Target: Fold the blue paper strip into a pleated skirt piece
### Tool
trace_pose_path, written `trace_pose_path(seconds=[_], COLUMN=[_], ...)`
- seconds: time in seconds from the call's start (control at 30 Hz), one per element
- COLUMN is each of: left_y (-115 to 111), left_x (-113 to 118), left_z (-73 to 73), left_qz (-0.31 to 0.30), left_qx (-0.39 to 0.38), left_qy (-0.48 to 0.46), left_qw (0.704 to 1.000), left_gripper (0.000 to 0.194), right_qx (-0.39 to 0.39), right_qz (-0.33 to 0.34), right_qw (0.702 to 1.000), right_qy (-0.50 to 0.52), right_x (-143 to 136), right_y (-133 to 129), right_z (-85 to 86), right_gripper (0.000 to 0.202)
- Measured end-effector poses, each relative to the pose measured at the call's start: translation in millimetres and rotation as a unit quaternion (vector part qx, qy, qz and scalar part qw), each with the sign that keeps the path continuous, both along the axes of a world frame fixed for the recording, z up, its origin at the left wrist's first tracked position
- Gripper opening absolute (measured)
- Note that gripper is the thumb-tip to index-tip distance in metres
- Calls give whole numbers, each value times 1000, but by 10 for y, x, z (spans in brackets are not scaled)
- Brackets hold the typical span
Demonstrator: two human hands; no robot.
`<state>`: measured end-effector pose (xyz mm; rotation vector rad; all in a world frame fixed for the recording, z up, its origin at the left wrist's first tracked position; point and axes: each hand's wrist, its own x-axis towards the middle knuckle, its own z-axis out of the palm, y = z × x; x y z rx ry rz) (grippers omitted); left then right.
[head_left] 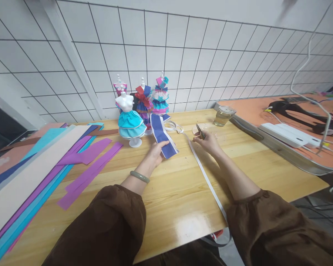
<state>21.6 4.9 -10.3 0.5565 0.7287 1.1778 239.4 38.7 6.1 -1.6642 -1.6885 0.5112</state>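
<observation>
My left hand (156, 153) grips the lower part of a dark blue fabric strip (160, 131) with white edging. The strip is raised at a slant in front of the small dressed mannequins. Across from it, my right hand (208, 143) is closed around small dark thread snips (200, 131), their points facing away from me. A clear shallow dish (194, 130) sits by the snips, its contents partly covered by the hand. Between my hands a long white ribbon (205, 177) runs over the table and off the front edge. Behind the blue strip lies a ribbon roll (170, 125).
A mini mannequin in a turquoise skirt (131, 123) stands before several other dressed ones. Purple fabric strips (90, 173) and stacked long coloured strips (41, 173) cover the left side. At right are a glass cup (224, 116) and an orange-lined tray (246, 111) holding white power strips (285, 135).
</observation>
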Motion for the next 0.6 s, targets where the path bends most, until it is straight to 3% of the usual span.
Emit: trace_pose_path(seconds=[0.17, 0.37, 0.6], left_y=[-10, -50, -36], left_x=[11, 21, 19], left_z=[-1, 6, -20], left_qz=[8, 8, 2], left_qx=[3, 17, 4], left_qy=[19, 17, 26], left_qw=[1000, 1000, 1000], left_gripper=[25, 24, 23], right_qx=[-42, -73, -83], right_qz=[-6, 21, 0], right_qw=[999, 995, 990], right_qy=[-30, -62, -111], right_x=[124, 90, 103], right_y=[49, 56, 136], right_z=[-66, -166, -245], right_gripper=[25, 18, 17])
